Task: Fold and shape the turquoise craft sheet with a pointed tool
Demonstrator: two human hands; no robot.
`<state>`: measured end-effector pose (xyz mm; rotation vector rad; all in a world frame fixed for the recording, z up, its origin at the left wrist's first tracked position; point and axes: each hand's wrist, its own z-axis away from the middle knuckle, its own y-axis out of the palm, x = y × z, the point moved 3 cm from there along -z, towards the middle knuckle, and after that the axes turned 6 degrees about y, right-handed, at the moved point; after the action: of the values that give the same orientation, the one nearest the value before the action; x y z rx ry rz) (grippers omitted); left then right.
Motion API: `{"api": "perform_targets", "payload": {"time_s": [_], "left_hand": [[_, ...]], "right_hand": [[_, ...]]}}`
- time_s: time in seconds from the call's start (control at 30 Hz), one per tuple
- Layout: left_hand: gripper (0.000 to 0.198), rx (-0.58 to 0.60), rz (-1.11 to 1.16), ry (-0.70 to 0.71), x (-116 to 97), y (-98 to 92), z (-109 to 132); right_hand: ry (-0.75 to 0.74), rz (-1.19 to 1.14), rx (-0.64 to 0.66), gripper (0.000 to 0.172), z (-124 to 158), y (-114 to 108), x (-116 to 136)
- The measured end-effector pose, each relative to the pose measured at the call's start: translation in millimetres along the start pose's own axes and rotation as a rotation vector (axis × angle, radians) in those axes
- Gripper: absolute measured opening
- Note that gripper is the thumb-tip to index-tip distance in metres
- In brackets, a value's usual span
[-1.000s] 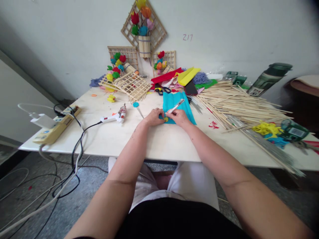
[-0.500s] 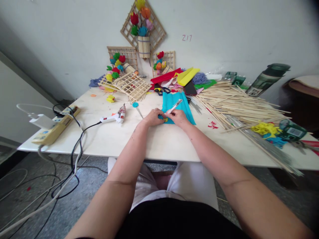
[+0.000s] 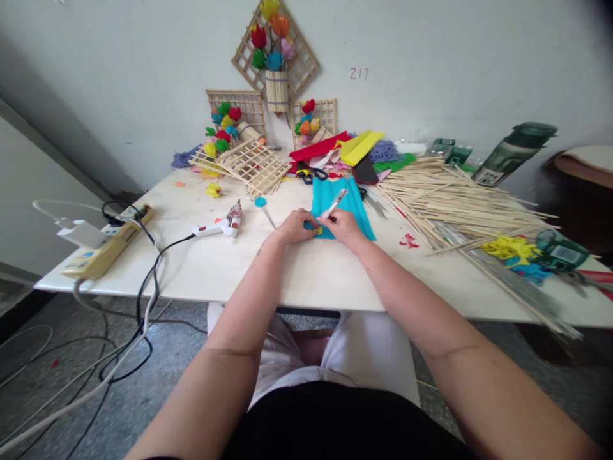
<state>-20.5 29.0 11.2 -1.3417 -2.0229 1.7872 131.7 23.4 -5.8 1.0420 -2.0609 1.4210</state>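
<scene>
A sheet of blue crepe paper (image 3: 348,204) lies on the table in front of me. My right hand (image 3: 343,228) is closed round a white pen (image 3: 336,201), its tip down near the sheet's lower left corner. At that corner my left hand (image 3: 297,227) has its fingers bent, pressing a small yellow piece (image 3: 318,230) against the blue paper. The two hands nearly touch, and the pen's tip is hidden between them. Left of my left hand lies a wire stem with a blue disc (image 3: 260,202) on its end.
A white glue gun (image 3: 223,223) and a power strip (image 3: 108,246) with trailing cords are on the left. Bamboo lattices (image 3: 253,163) and paper flowers stand at the back. Thin sticks (image 3: 454,198) spread to the right, with scissors (image 3: 312,174) and a phone (image 3: 364,171) behind the paper.
The top of the pen has shifted very slightly left and down. Both hands stay in almost the same place on the blue paper.
</scene>
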Motion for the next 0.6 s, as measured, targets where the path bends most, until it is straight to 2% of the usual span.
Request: {"api": "perform_targets", "payload": {"time_s": [0.17, 0.6], "left_hand": [[0.022, 0.001, -0.013, 0.001, 1.5, 1.3, -0.1], [0.021, 0.003, -0.040, 0.022, 0.2, 0.0, 0.8]], "right_hand": [[-0.076, -0.015, -0.037, 0.029, -1.1, -2.3, 2.7], [-0.078, -0.030, -0.032, 0.034, -0.9, -4.7, 3.3]]}}
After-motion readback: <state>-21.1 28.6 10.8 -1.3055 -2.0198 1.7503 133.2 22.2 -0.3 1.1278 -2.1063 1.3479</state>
